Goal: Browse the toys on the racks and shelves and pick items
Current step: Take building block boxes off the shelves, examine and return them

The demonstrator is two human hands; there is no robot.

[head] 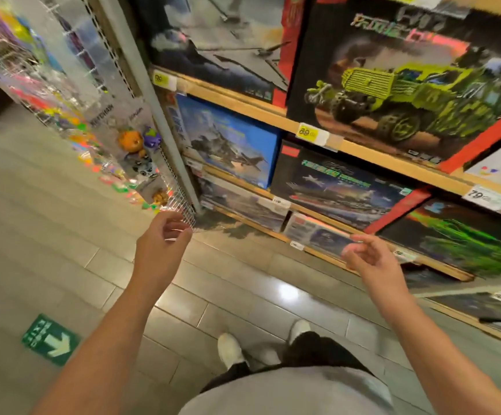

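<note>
Wooden shelves [345,146] on the right hold large building-set boxes: one with a green truck [408,94], a blue box with a jet [231,142], and a dark box with a ship [339,184]. A wire rack [180,205] on the left carries small keychain toys [136,142] in clear packs. My left hand [160,245] is raised at the rack's lower corner, fingers curled loosely, holding nothing. My right hand [369,259] hovers in front of the lowest shelf, fingers apart and empty.
Yellow price tags [310,133] hang on the shelf edges. A grey upright post [153,94] divides rack from shelves. The tiled floor [63,235] has a green exit arrow sticker [51,339]. My white shoes [231,348] stand close to the bottom shelf.
</note>
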